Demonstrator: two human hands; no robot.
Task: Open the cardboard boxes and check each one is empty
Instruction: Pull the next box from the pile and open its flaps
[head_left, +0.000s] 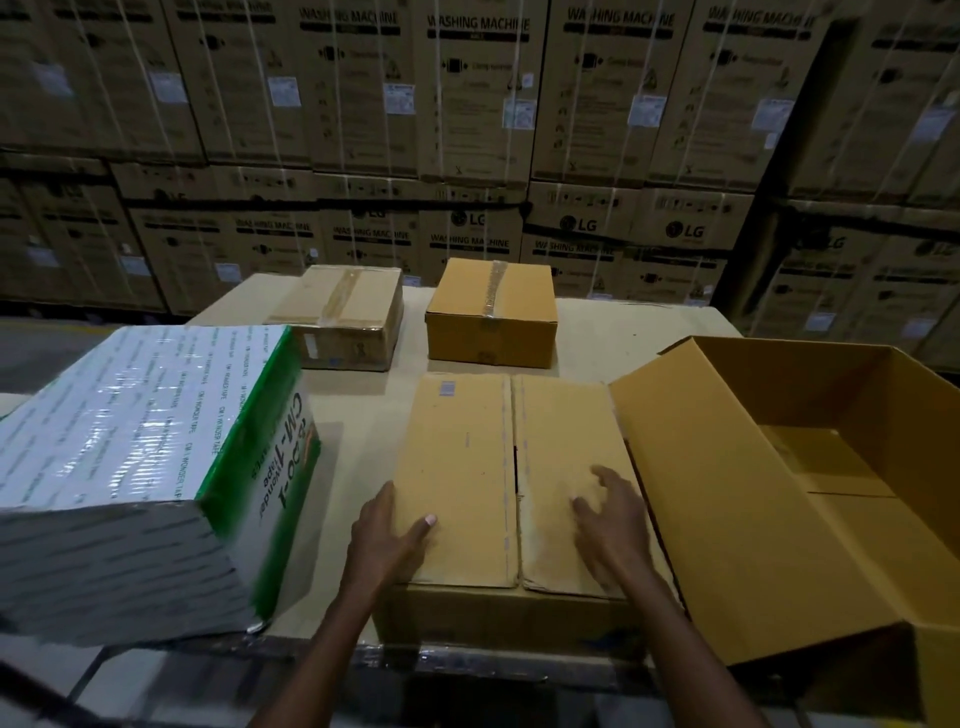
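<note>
A closed brown cardboard box (493, 467) sits in front of me, its two top flaps meeting along a middle seam with no tape. My left hand (387, 540) grips its left edge, thumb lying on the left flap and fingers down the side. My right hand (615, 525) lies on the right flap with its fingers spread and slightly bent. To the right stands a large open box (810, 467), flaps raised, its inside showing only bare cardboard. Two taped boxes stand further back: a duller one (345, 317) and a yellower one (491, 317).
A white and green shrink-wrapped carton (140, 467) labelled as tape stands at the left, close to my left arm. The boxes rest on a cardboard-covered surface (363, 415). Stacked washing machine cartons (467, 130) form a wall behind. The surface's front edge is just below my wrists.
</note>
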